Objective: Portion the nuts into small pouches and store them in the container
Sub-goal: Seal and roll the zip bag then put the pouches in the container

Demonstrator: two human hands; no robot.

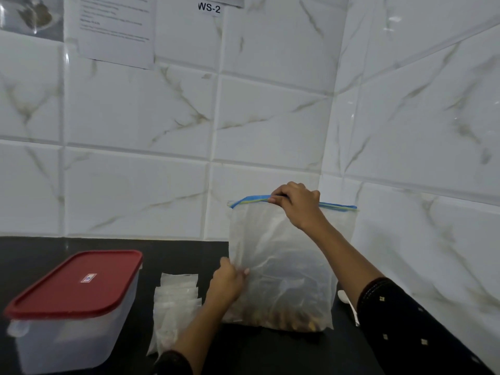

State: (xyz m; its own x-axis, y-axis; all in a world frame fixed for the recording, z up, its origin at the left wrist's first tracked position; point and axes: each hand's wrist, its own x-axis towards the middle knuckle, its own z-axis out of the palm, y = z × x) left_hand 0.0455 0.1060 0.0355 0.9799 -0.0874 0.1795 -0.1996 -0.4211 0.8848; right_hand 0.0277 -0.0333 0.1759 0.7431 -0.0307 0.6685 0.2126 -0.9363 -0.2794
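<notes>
Nuts (292,318) sit low in the bag (281,266), upright on the desk (189,253), since the right hand (297,204) keeps a pinching grip on its blue zip (251,199), likely to open it, while the left hand (227,282) grips its left edge steady; pouches (176,307) and lidded container (73,320) wait left of it.

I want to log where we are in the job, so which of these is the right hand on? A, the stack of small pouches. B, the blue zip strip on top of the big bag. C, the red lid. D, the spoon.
B: the right hand pinches the blue zip strip atop the big bag, which stands on the counter.
</notes>
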